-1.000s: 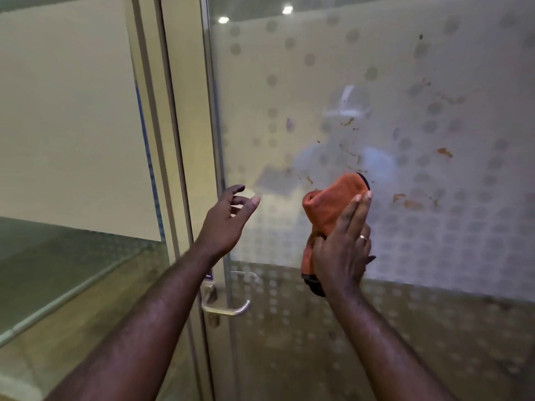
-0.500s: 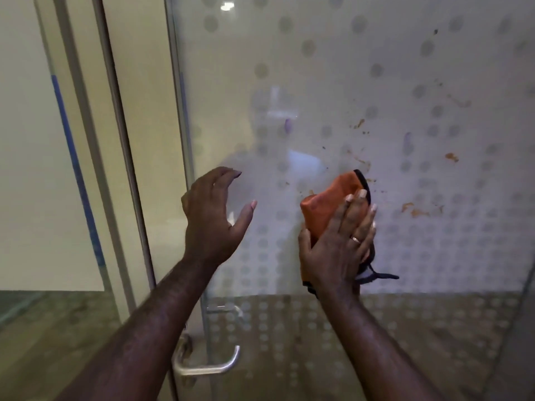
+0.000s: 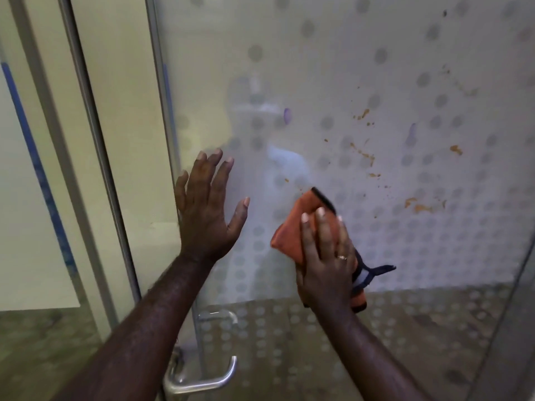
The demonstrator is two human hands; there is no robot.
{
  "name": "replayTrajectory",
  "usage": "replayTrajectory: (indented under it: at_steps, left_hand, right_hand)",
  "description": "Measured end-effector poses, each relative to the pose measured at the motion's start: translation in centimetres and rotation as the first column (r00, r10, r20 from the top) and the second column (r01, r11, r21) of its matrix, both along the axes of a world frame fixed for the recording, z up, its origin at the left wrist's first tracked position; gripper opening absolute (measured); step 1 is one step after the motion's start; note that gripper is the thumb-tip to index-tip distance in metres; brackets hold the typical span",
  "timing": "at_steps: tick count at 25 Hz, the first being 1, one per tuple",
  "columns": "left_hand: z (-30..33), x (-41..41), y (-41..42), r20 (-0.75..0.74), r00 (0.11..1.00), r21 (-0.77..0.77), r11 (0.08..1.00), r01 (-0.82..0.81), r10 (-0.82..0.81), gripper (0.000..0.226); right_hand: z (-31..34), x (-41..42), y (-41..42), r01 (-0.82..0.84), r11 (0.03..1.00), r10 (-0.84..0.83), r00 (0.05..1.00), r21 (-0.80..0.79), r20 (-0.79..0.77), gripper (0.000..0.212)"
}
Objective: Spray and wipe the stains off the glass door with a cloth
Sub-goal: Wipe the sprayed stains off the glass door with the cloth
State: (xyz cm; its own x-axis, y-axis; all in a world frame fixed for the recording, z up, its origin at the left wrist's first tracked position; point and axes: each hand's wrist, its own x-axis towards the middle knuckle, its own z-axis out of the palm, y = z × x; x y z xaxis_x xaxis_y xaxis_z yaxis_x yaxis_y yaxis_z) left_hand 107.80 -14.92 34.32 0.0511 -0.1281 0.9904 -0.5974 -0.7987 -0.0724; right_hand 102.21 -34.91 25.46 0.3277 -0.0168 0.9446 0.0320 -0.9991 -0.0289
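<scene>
Head view: the frosted glass door, patterned with grey dots, is far from clean. Orange-brown stains sit in several patches up and to the right of the cloth, with more smears near and a blotch at, plus 2 purplish marks, 1 at. None of these looks wiped yet. The glass around and left of the cloth shows no brown marks, though with the frosting and the reflection in the pane I cannot say if that part has been cleaned or was never soiled. No spray bottle is in sight, and I cannot tell whether the glass is wet. By my judgement the wiping is at an early stage, with most of the soiled patch left to do.

The right hand presses a folded orange microfibre cloth, dark-edged, flat against the pane, fingers extended over it and thumb along its lower side; this grip pins the cloth rather than clenching it. The left hand is released, fingers spread, holding nothing, palm towards the glass near the door's edge; whether it touches is unclear. Below it is the metal door handle.
</scene>
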Motion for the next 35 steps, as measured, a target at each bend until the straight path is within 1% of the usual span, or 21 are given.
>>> replayTrajectory:
  at_steps: [1, 2, 5, 6, 7, 8, 10, 11, 12, 13, 16, 17, 19, 21, 23, 25, 27, 29, 31, 33, 35]
  left_hand:
    - [-0.1, 0.2, -0.1, -0.003, 1.0, 0.006, 1.0, -0.004, 0.004, 0.063]
    - [-0.2, 0.4, -0.2, -0.004, 1.0, 0.01, 1.0, -0.005, 0.005, 0.063]
    - [-0.4, 0.9, -0.4, -0.003, 1.0, 0.015, 1.0, 0.006, -0.006, 0.063]
    - [-0.4, 1.0, -0.4, -0.004, 1.0, 0.017, 1.0, 0.014, -0.014, 0.063]
    - [-0.5, 1.1, -0.3, -0.006, 1.0, 0.016, 1.0, 0.024, -0.024, 0.063]
    - [-0.6, 1.2, -0.3, -0.006, 0.999, 0.013, 0.999, 0.035, -0.035, 0.063]
    - [-0.7, 1.4, -0.2, -0.004, 0.998, 0.006, 0.998, 0.057, -0.057, 0.064]
    - [-0.7, 1.5, -0.2, -0.006, 0.998, 0.005, 0.998, 0.068, -0.068, 0.065]
    - [-0.7, 1.6, -0.2, -0.008, 0.997, 0.003, 0.997, 0.078, -0.078, 0.066]
    - [-0.7, 1.7, -0.1, -0.01, 0.996, 0.0, 0.996, 0.086, -0.086, 0.067]
    - [-0.8, 1.8, -0.1, -0.021, 0.995, -0.014, 0.996, 0.094, -0.094, 0.067]
    - [-0.8, 1.8, -0.1, -0.023, 0.995, -0.016, 0.995, 0.097, -0.097, 0.067]
    - [-0.8, 1.7, -0.1, -0.025, 0.994, -0.014, 0.995, 0.103, -0.103, 0.067]
    - [-0.8, 1.7, -0.1, -0.028, 0.995, -0.008, 0.995, 0.1, -0.1, 0.067]
    - [-0.9, 1.8, -0.1, -0.029, 0.996, -0.004, 0.996, 0.09, -0.09, 0.068]
    - [-0.9, 1.9, 0.0, -0.032, 0.995, -0.01, 0.996, 0.091, -0.092, 0.07]
    - [-0.9, 2.0, 0.0, -0.044, 0.993, -0.02, 0.994, 0.111, -0.112, 0.073]
    - [-0.9, 2.0, 0.0, -0.055, 0.989, -0.038, 0.99, 0.134, -0.136, 0.075]
    - [-0.9, 1.9, 0.1, -0.062, 0.99, -0.048, 0.991, 0.128, -0.131, 0.075]
    - [-0.9, 1.7, 0.1, -0.071, 0.99, -0.045, 0.992, 0.12, -0.123, 0.075]
    - [-0.8, 1.5, 0.1, -0.078, 0.989, -0.044, 0.991, 0.124, -0.127, 0.075]
  right_hand:
    - [-0.7, -0.1, -0.2, 0.001, 0.999, -0.001, 1.0, -0.05, 0.003, 0.079]
    - [-1.3, -0.2, -0.5, 0.022, 0.999, -0.022, 1.0, -0.032, 0.004, 0.082]
    - [-2.3, -0.3, -0.5, 0.123, 0.965, -0.127, 0.992, 0.23, 0.004, 0.088]
    - [-2.5, -0.3, 0.1, 0.132, 0.951, -0.138, 0.99, 0.279, 0.004, 0.09]
    - [-2.5, -0.3, 1.0, 0.108, 0.952, -0.117, 0.993, 0.285, 0.012, 0.09]
    - [-2.3, -0.3, 2.0, 0.056, 0.968, -0.065, 0.997, 0.247, 0.028, 0.088]
    - [-0.5, 0.0, 3.8, -0.048, 0.996, 0.044, 0.997, 0.074, 0.057, 0.077]
    - [1.2, 0.2, 4.4, -0.065, 0.998, 0.065, 0.995, -0.005, 0.07, 0.072]
    - [3.3, 0.5, 4.7, -0.062, 0.997, 0.065, 0.994, -0.038, 0.087, 0.071]
    - [5.6, 0.8, 4.6, -0.053, 0.999, 0.054, 0.993, -0.01, 0.105, 0.072]
    - [11.1, 1.2, 1.7, 0.004, 0.973, -0.034, 0.991, 0.229, 0.126, 0.075]
    - [11.7, 1.1, 0.3, 0.038, 0.955, -0.077, 0.989, 0.293, 0.124, 0.075]
    - [10.8, 0.6, -1.9, 0.083, 0.917, -0.137, 0.984, 0.39, 0.112, 0.08]
    - [8.4, 0.0, -1.8, 0.087, 0.887, -0.139, 0.987, 0.454, 0.083, 0.085]
    - [6.0, -0.3, 0.6, 0.06, 0.903, -0.092, 0.994, 0.426, 0.054, 0.088]
    - [5.0, -0.3, 3.8, -0.019, 0.96, 0.007, 0.999, 0.279, 0.044, 0.087]
    - [6.1, 0.1, 6.0, -0.109, 0.989, 0.103, 0.993, 0.097, 0.066, 0.078]
    - [9.6, 0.7, 6.1, -0.123, 0.992, 0.119, 0.988, 0.039, 0.098, 0.068]
    - [13.4, 1.1, 4.3, -0.057, 0.995, 0.047, 0.993, 0.084, 0.11, 0.056]
    - [15.1, 1.1, 1.2, 0.021, 0.976, -0.047, 0.992, 0.216, 0.118, 0.061]
    - [14.0, 0.6, -1.2, 0.06, 0.941, -0.106, 0.987, 0.332, 0.122, 0.071]
